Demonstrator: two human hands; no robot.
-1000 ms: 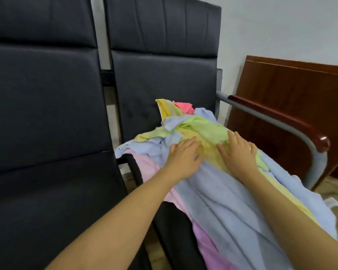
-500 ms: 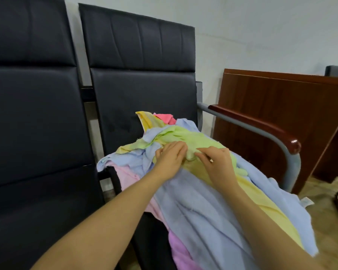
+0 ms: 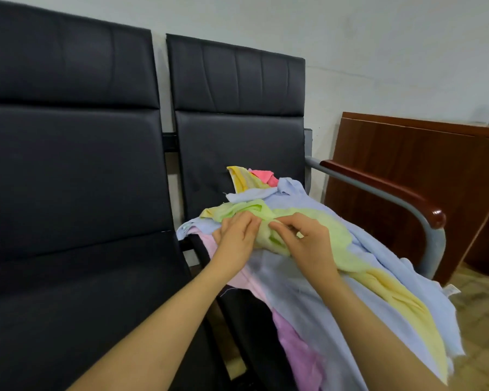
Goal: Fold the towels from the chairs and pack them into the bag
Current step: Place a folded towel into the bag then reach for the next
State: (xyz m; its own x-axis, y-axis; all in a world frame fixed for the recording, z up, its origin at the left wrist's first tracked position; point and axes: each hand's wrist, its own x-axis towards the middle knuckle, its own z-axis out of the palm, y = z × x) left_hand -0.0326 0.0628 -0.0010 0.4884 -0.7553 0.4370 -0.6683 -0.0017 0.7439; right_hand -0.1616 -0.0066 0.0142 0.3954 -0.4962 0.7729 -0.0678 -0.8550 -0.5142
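Towels [image 3: 308, 277] are piled on the right chair [image 3: 237, 142], no bag in sight – so this looks like step one, picking one out. Left hand [image 3: 236, 238] and right hand [image 3: 308, 246] both pinch the green towel [image 3: 336, 238] at 12 o'clock of the heap, fingers curled into it. Next move – lift it clear and shake it flat.

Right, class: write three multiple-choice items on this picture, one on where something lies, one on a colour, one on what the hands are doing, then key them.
1. Where does the towel pile lie?
A. on the chair with the armrest
B. on the wooden desk
C. on the floor

2. What colour is the towel the hands are on?
A. red
B. light green
C. black

3. What are the hands doing?
A. hanging idle
B. gripping the armrest
C. pinching the towel

Key: 1 A, the pile covers the seat beside the wooden armrest. 2 B, the green towel lies on top. 3 C, left hand and right hand bunch its cloth.
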